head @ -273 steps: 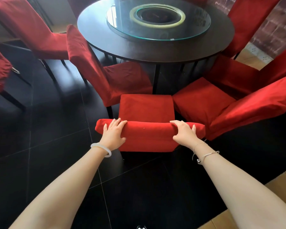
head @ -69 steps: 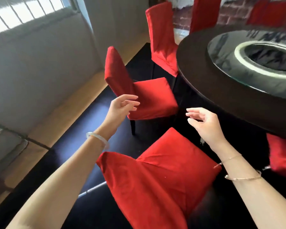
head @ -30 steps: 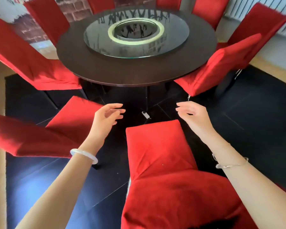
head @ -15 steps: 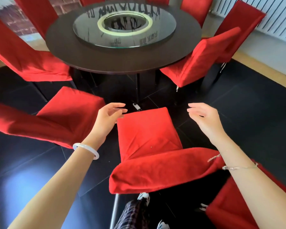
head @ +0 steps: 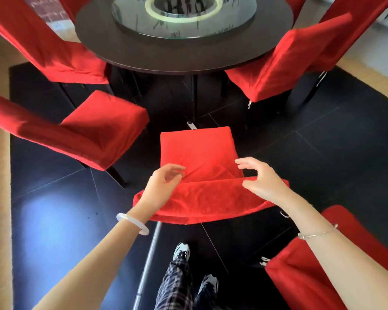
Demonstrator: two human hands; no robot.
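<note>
Much of the view is black tiled floor (head: 323,153), with a dark round tabletop (head: 143,54) at the far side carrying a glass turntable (head: 233,21). Red-covered chairs ring it: a left chair (head: 94,135) and a right chair (head: 285,61) both angle toward the middle. Between them, well short of the tabletop's edge, stands the middle chair (head: 197,148), seat facing the tabletop and its backrest (head: 202,202) nearest the person. The left hand (head: 161,189) hovers over the backrest's top left, fingers (head: 173,173) loosely curled and gripping nothing. The right hand (head: 264,182) sits over the top right, fingers (head: 244,162) spread and relaxed, thumb just at the fabric edge; real contact cannot be told. A white bangle (head: 132,223) circles the left wrist, a thin bracelet (head: 318,231) the right
</note>
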